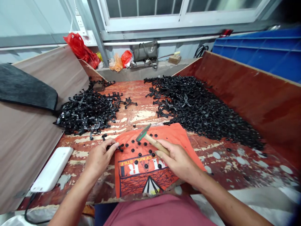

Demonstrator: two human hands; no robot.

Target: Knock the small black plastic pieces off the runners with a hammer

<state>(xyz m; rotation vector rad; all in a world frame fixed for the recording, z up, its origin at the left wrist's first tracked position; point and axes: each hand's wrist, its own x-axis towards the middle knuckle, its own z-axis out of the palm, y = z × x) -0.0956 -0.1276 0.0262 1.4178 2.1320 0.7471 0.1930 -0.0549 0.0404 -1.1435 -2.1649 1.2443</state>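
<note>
My left hand pinches a black branched part at the left edge of an orange printed cloth. In my right hand is a small hammer, gripped by its wooden handle, its green and grey head pointing up and left over the cloth. Several small round black pieces lie scattered on the cloth between my hands. Part of the piece in my left hand is hidden behind the fingers.
Black branched parts form a heap at the left and a larger pile at the right. A white power bank lies left. Wooden side boards flank the worn red table; a blue crate stands behind right.
</note>
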